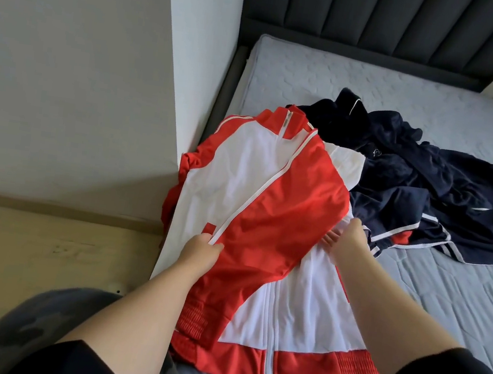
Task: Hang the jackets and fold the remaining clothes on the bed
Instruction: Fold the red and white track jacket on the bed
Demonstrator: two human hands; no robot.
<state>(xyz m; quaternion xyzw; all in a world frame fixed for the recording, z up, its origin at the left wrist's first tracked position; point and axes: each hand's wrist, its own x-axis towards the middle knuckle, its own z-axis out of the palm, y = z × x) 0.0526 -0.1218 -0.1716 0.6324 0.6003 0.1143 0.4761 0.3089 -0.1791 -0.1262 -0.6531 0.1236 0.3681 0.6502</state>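
Jacket (235, 169) seems in work: left hand (202, 248) pinches its red sleeve (286, 211), right hand (345, 240) grips the white front. Next, probably lifting it off the bed (450, 295) for hanging.

Both forearms reach forward; left hand (200, 251) pinches with curled fingers, right hand (346, 239) grips farther ahead.

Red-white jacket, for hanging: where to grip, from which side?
Probably the shoulders either side of the collar. The jacket lies front-up, collar at the far end, hem near the person, so reach over from the hem side. A red sleeve lies across the front.
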